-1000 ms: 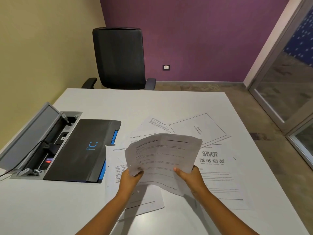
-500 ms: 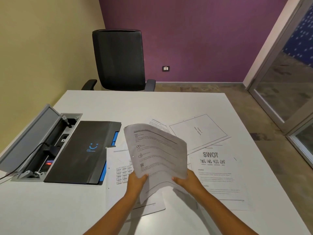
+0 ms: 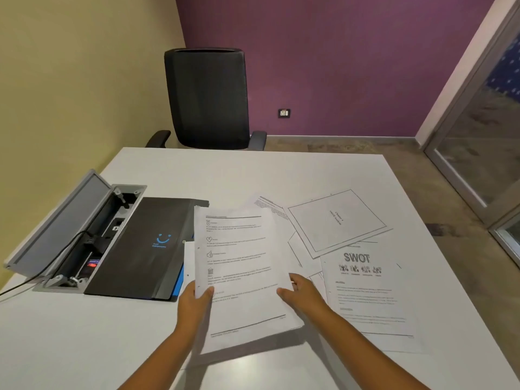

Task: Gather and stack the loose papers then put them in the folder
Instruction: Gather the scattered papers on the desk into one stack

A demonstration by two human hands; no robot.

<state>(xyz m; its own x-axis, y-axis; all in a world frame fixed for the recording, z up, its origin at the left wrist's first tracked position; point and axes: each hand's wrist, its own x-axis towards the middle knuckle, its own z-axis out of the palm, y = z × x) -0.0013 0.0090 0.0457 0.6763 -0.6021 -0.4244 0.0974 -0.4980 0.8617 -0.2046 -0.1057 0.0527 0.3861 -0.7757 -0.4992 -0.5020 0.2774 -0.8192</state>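
We see a white table (image 3: 281,175) filling the lower frame, with a black chair (image 3: 206,97) at upper centre. At centre left lies a closed black folder (image 3: 146,249). Loose papers (image 3: 363,288) lie spread at centre right. We hold a printed sheet (image 3: 242,266) at centre: our left hand (image 3: 194,299) pinches its left edge, our right hand (image 3: 302,291) rests on its right side, fingers loosely spread.

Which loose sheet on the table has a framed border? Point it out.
The bordered title sheet, farthest right, beyond the SWOT sheet: a drawn rectangle surrounds small central text; the others show lines of text.
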